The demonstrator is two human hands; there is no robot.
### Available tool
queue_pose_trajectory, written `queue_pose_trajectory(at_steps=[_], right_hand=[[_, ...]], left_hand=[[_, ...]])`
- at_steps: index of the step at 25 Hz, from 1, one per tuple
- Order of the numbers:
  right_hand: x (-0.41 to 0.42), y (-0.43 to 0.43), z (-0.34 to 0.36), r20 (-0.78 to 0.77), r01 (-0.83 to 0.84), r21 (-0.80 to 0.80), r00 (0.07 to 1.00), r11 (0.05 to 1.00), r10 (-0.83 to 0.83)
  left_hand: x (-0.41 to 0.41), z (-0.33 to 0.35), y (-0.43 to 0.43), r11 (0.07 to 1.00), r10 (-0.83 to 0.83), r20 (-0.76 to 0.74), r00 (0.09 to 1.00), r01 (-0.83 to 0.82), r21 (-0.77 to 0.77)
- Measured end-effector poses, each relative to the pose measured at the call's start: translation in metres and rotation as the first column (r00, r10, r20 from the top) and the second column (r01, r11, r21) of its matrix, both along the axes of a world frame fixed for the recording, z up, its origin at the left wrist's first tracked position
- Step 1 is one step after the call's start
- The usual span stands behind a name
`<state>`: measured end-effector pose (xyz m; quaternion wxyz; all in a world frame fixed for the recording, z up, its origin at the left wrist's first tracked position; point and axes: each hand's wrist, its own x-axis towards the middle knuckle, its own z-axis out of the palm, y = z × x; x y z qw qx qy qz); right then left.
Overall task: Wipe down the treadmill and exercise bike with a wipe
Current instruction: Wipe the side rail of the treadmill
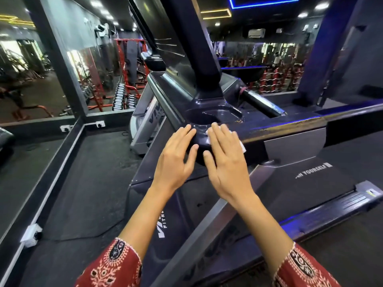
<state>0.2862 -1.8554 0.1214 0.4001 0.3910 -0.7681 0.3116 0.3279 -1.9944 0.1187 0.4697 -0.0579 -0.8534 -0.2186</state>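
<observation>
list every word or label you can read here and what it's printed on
"...H YOURSELF": upside down on the treadmill motor hood; the first letters are unclear.
"FITN...": on the treadmill side cover, under a cut-off logo starting "VI".
"VI...": on the neighbouring treadmill's upright, the rest hidden.
Yellow sticker on the side rail: too small to read.

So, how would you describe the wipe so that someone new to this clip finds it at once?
Start at the dark treadmill filling the middle, and find the cup holder on its console. Just below it, the right hand lies flat on the rim, pressing the wipe. It is the only white thing there, its edges peeking out from under the hand.
</observation>
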Motion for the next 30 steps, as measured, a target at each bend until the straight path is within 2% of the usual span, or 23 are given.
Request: queue_pose_trajectory(at_steps=[2, 3, 5, 7, 8, 11, 12, 13, 15, 16, 17, 19, 21, 22, 24, 25, 26, 27, 29, 30], right_hand=[[-0.002, 0.011, -0.003, -0.003, -0.051, 0.040, 0.999, 0.998, 0.051], [-0.008, 0.018, -0.002, 0.020, -0.020, 0.014, 1.000, 1.000, 0.020], [-0.023, 0.021, 0.003, 0.087, 0.130, -0.107, 0.989, 0.986, -0.121], [-0.027, 0.001, 0.012, 0.092, 0.280, -0.129, 0.958, 0.951, -0.270], [-0.024, -0.009, 0.014, 0.051, 0.274, -0.107, 0.961, 0.956, -0.270], [-0.024, 0.002, 0.008, -0.109, 0.009, -0.021, 0.994, 1.000, -0.012], [-0.030, 0.018, 0.004, -0.108, -0.007, -0.030, 0.994, 1.000, 0.004], [-0.036, 0.032, 0.000, -0.063, 0.034, -0.095, 0.997, 0.995, -0.040], [-0.041, 0.033, 0.000, 0.103, 0.232, -0.240, 0.972, 0.943, -0.213], [-0.036, 0.018, 0.006, 0.144, 0.306, -0.269, 0.950, 0.913, -0.276], [-0.028, -0.001, 0.011, 0.112, 0.311, -0.251, 0.950, 0.917, -0.292], [-0.010, -0.021, 0.007, -0.050, 0.107, -0.143, 0.992, 0.984, -0.115], [-0.016, -0.002, -0.004, -0.111, -0.054, -0.090, 0.993, 0.994, 0.043], [-0.026, 0.015, -0.012, -0.065, -0.028, -0.156, 0.998, 0.987, 0.018], [-0.040, 0.031, -0.016, 0.180, 0.146, -0.387, 0.980, 0.910, -0.081], [-0.038, 0.023, -0.011, 0.268, 0.218, -0.443, 0.958, 0.869, -0.104], [-0.029, 0.007, -0.006, 0.259, 0.226, -0.427, 0.958, 0.876, -0.121], [-0.019, -0.007, -0.007, 0.149, 0.159, -0.356, 0.982, 0.921, -0.112], [-0.012, -0.010, -0.017, -0.100, -0.068, -0.149, 0.994, 0.987, 0.053], [-0.022, 0.003, -0.017, -0.131, -0.101, -0.102, 0.988, 0.990, 0.088]], left_hand=[[-0.004, 0.001, 0.001, 1.000, 0.001, -0.038, 0.999, -0.001, 0.002], [-0.007, 0.002, 0.001, 1.000, 0.005, -0.039, 0.999, -0.004, 0.015], [-0.010, 0.002, 0.003, 0.999, 0.014, -0.034, 0.999, -0.013, 0.038], [-0.012, 0.000, 0.002, 0.999, 0.019, -0.051, 0.999, -0.017, 0.036], [-0.013, -0.001, 0.002, 0.999, 0.018, -0.061, 0.998, -0.016, 0.033], [-0.015, -0.004, 0.005, 0.999, 0.018, -0.097, 0.995, -0.014, 0.046], [-0.015, -0.005, 0.006, 0.999, 0.018, -0.107, 0.994, -0.012, 0.052], [-0.016, -0.005, 0.007, 0.998, 0.022, -0.112, 0.993, -0.016, 0.057], [-0.017, -0.005, 0.008, 0.998, 0.034, -0.121, 0.992, -0.027, 0.060], [-0.017, -0.005, 0.008, 0.998, 0.036, -0.127, 0.991, -0.029, 0.060], [-0.017, -0.005, 0.008, 0.998, 0.036, -0.132, 0.991, -0.028, 0.059], [-0.017, -0.005, 0.005, 0.999, 0.019, -0.123, 0.992, -0.013, 0.050], [-0.014, -0.008, 0.003, 0.999, -0.016, -0.091, 0.996, 0.019, 0.034], [-0.012, -0.009, 0.003, 0.999, -0.023, -0.079, 0.997, 0.025, 0.028], [-0.011, -0.009, 0.004, 1.000, -0.014, -0.070, 0.997, 0.015, 0.023], [-0.012, -0.009, 0.005, 1.000, 0.000, -0.079, 0.997, 0.002, 0.022], [-0.014, -0.010, 0.006, 1.000, 0.015, -0.096, 0.995, -0.013, 0.019], [-0.015, -0.010, 0.007, 1.000, 0.022, -0.117, 0.993, -0.021, 0.015], [-0.016, -0.011, 0.007, 1.000, 0.016, -0.149, 0.989, -0.017, -0.006], [-0.016, -0.011, 0.008, 1.000, 0.015, -0.158, 0.987, -0.018, -0.016]])
